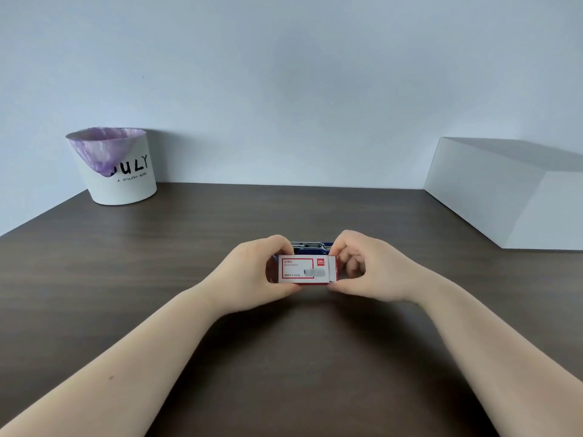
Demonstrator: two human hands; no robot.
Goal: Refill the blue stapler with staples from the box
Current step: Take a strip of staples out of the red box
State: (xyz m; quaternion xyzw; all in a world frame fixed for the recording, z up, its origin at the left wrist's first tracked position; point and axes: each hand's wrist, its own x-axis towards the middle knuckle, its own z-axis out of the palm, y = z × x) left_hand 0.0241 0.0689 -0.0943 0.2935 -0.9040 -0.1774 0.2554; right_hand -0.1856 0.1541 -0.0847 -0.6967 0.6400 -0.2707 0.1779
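Note:
A small red and white staple box [303, 269] is held level above the dark table, between both hands. My left hand [252, 272] grips its left end with thumb below and fingers on top. My right hand [369, 269] pinches the right end, where the inner tray sticks out a little from the sleeve. Just behind the box, the blue stapler [310, 246] lies on the table; only a strip of its blue body and metal top shows, the rest is hidden by the box and fingers.
A white bin [120, 171] with a purple liner stands at the back left against the wall. A large white box [504, 190] sits at the back right. The dark wooden table [284, 357] stretches toward me between my forearms.

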